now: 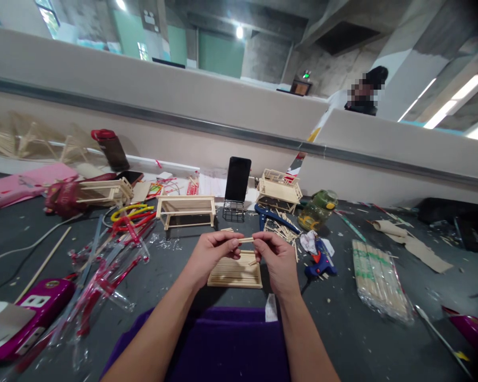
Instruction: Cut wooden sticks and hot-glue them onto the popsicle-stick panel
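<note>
I see the left hand (220, 251) and the right hand (277, 258) each pinching one end of a short stick (246, 240); the stick runs side to side between them, its right end a tiny bit higher in my view; the slatted wood panel (234, 275) sits on the worktop (334, 329), just to the near side; its slats run side to side too; both hands look about as close to it; I can't tell if they touch it.

Pale partition (183, 91), green wall (221, 53), bright lamp (239, 32)
</note>
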A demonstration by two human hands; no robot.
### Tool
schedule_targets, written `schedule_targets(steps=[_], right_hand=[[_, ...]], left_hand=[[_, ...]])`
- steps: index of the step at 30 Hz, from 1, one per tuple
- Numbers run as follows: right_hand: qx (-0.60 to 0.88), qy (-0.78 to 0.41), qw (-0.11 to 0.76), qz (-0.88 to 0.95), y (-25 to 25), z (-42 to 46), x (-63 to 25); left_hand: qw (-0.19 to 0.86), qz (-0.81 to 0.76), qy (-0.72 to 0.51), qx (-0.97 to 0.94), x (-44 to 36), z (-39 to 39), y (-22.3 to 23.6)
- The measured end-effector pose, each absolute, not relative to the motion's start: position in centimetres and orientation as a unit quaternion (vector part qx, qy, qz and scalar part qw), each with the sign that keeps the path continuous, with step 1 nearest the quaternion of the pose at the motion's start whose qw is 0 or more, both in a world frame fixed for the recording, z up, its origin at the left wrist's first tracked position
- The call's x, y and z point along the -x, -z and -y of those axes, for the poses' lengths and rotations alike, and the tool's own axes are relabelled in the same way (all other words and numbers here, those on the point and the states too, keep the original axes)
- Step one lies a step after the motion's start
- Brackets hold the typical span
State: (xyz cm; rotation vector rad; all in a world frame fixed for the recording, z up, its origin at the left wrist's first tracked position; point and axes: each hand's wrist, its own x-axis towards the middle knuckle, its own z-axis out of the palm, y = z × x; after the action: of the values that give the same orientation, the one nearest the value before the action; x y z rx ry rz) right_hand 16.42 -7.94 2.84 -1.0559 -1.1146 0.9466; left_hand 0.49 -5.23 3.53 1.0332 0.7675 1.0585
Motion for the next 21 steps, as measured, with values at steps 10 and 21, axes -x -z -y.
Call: schedule_targets(steps=[10,21], right_hand=[[0.457,-0.408,0.626,0.482,-2.79,7.91,-16.35],[0.462,-0.397,0.617,0.497,-3.10,8.07,-16.44]], left_hand=[[0.646,-0.355,-0.493,-0.462,-0.45,5.30,-3.79],[0.598,-0.367,-0.506,-0.502,-0.38,5.26,-3.66]])
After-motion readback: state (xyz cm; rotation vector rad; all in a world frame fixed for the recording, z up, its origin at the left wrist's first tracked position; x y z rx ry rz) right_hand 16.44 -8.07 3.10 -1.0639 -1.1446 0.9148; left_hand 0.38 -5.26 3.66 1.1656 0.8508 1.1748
